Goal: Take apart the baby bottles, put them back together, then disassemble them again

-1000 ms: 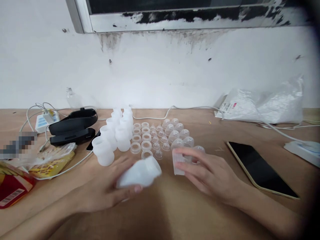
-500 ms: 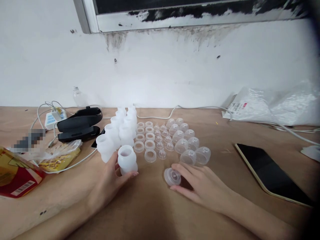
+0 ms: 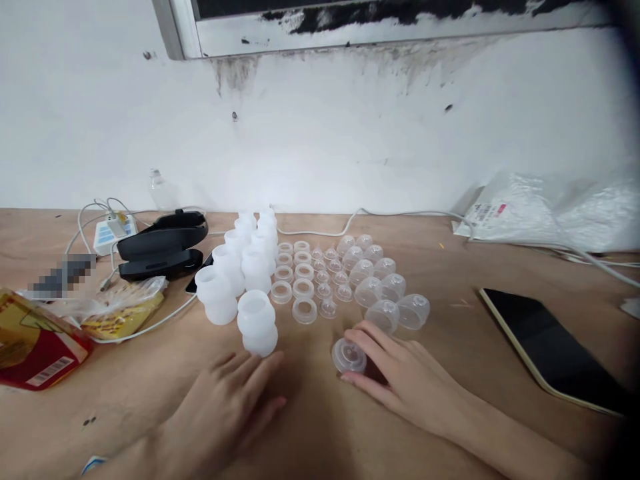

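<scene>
My right hand has thumb and fingers round a clear ring with a nipple in it, low over the wooden table. My left hand is off the bottles, its fingers apart and holding nothing, just in front of the nearest white bottle. That bottle stands upright before two rows of white bottles. Right of these lie rows of translucent rings, small clear nipples and clear domed caps.
A phone lies at the right, with plastic bags behind it. At the left are a red and yellow packet, a yellow bag, a black case and a power strip. A cable runs along the wall.
My left hand has let go of the nearest white bottle and drawn back toward me. My right hand still has the ring, which is tilted a little differently.
</scene>
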A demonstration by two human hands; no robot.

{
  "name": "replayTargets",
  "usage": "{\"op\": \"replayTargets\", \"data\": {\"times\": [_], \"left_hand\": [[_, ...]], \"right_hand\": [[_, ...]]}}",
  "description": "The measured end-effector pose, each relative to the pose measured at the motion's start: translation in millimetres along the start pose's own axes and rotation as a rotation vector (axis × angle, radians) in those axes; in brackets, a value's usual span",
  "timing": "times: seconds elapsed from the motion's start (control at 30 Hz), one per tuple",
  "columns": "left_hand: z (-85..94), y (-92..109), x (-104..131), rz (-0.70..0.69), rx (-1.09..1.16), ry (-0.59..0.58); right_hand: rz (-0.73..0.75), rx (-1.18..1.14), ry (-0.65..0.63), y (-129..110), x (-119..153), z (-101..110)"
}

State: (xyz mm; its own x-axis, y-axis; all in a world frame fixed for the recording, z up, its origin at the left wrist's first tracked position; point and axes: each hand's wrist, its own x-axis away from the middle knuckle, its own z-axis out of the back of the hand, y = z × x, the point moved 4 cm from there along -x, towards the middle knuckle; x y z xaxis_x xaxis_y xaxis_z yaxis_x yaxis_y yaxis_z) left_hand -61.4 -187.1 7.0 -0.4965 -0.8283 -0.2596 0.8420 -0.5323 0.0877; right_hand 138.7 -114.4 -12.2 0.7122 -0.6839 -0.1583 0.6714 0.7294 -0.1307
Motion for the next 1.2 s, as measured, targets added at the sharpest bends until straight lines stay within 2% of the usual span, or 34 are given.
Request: {"op": "replayTargets", "data": {"times": [0.13,0.27,0.47,0.7,0.8,0.97,1.07,1.2], "left_hand": [[-8.5,-22,-15,0.189,-0.044,-0.091],[-10.0,-37,-17,0.273,-0.027,-0.099],[-5.3,-40,-23,0.286,-0.035,-0.089],[-3.8,-43,-23,0.231,-0.092,-0.075],[-3.0,-36,-23,0.159,-0.118,-0.064],[8.2,0,-46,0.004,-0.021,0.012],[0.0,14,-66,-0.016,0.067,-0.129],[-14.5,16,-78,0.032,0.113,-0.258]], "right_hand": [[-0.027,-0.060,-0.002,-1,1,2],[-0.033,-0.084,0.016,-1,1,3],[-0.019,-0.139,0.058,0,0,5],[-0.055,-0.242,0.109,8,-2,9],[-0.090,-0.313,0.092,8,-4,14],[-0.153,-0.521,0.006,-6,-16,19],[-0.145,-0.557,-0.008,-14,-22,17],[-0.173,-0.559,0.009,-14,-25,7]]}}
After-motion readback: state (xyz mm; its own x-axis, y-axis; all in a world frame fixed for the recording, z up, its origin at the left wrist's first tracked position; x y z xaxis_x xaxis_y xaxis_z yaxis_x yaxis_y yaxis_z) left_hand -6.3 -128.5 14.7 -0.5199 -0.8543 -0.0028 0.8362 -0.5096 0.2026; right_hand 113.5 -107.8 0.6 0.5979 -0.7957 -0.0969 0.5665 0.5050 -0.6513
